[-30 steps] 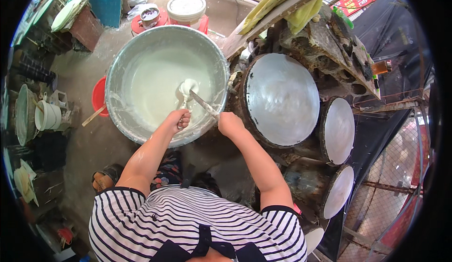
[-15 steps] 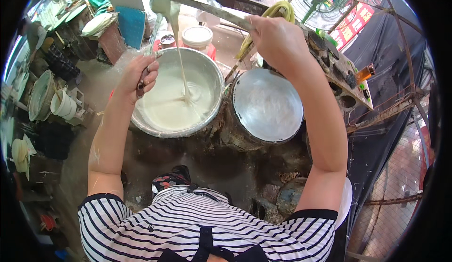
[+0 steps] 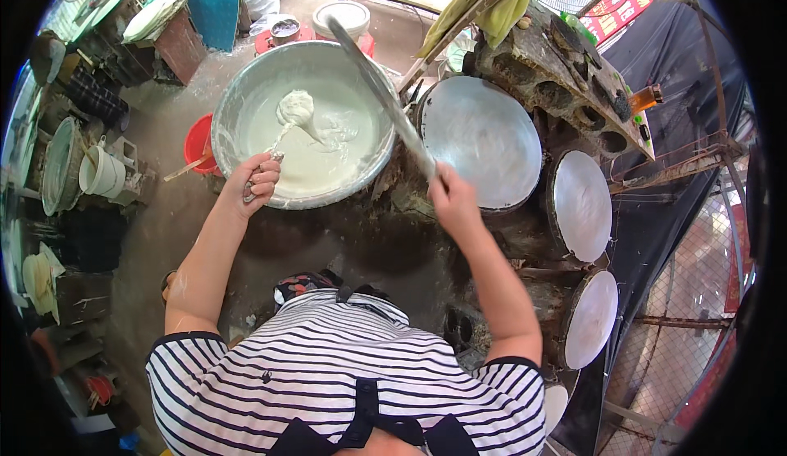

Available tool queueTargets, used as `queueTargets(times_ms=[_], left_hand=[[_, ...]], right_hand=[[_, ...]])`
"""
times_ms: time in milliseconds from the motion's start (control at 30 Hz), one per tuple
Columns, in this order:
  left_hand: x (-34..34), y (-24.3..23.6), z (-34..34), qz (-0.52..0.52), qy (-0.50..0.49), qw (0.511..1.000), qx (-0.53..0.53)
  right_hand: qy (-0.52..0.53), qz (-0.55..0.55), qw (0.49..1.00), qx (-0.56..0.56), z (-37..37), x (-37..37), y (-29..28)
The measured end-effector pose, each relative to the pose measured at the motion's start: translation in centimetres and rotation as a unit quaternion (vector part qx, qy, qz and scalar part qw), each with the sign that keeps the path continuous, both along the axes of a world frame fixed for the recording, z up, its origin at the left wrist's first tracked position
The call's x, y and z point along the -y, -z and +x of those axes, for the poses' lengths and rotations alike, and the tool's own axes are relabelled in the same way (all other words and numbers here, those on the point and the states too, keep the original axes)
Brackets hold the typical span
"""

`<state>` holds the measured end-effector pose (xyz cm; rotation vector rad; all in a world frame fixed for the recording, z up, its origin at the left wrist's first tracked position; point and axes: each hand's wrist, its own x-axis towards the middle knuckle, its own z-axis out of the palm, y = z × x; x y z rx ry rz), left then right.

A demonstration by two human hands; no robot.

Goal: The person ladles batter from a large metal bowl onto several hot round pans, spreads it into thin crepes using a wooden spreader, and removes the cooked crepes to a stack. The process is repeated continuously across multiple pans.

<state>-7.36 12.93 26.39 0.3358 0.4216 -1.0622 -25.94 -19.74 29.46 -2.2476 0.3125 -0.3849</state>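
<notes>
My left hand [image 3: 254,181] is wrapped round the handle of a ladle [image 3: 295,110] whose batter-coated bowl is over the pale batter [image 3: 340,177]. The batter half fills a big metal basin [image 3: 223,132] ahead of me. Batter trails off the ladle's lower right side into the basin. In my right hand [image 3: 453,200] is the near end of a long, flat metal blade [image 3: 381,99]. It slants up and left, its far end over the basin's back rim. Just beyond that hand lies a round, pale-coated griddle plate [image 3: 484,144].
More round griddle plates [image 3: 582,206] follow down the right side. A slab with round holes [image 3: 553,91] bears an orange bottle [image 3: 643,99] and a yellow-green cloth [image 3: 496,13]. A red bucket [image 3: 199,146] touches the basin's left; a lidded white tub [image 3: 341,18] stands behind.
Both hands have come down and nearer. The ladle, raised and dripping before, is now low over the batter. The blade has left the ladle and swung steeper over the basin's right side.
</notes>
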Motion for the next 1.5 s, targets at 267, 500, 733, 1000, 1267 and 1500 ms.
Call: queueTargets(times_ms=[267,500,733,1000,1267,1500], left_hand=[[-1.4,-5.3,1.2,0.037,0.044,0.994,0.089],[0.8,-7.4,1.2,0.120,0.075,0.975,0.172],[11.3,-13.0,-3.7,0.144,0.231,0.950,0.155],[30.5,-17.4,-18.7,0.050,0.447,0.865,0.222],[51.6,-16.0,-43.6,-0.046,0.703,0.699,0.120],[61.9,-10.3,-62.4,-0.105,0.799,0.536,0.252]], right_hand=[[-0.070,0.532,0.784,-0.312,-1.4,-7.9,10.0],[0.068,0.292,0.949,-0.094,-0.3,-6.6,4.6],[0.207,-0.226,0.951,0.036,-6.7,1.1,2.1],[0.459,0.140,0.829,0.286,-25.9,10.6,2.7],[0.610,0.280,0.644,0.368,-50.5,12.8,2.9],[0.694,0.332,0.547,0.330,-60.1,11.3,6.7]])
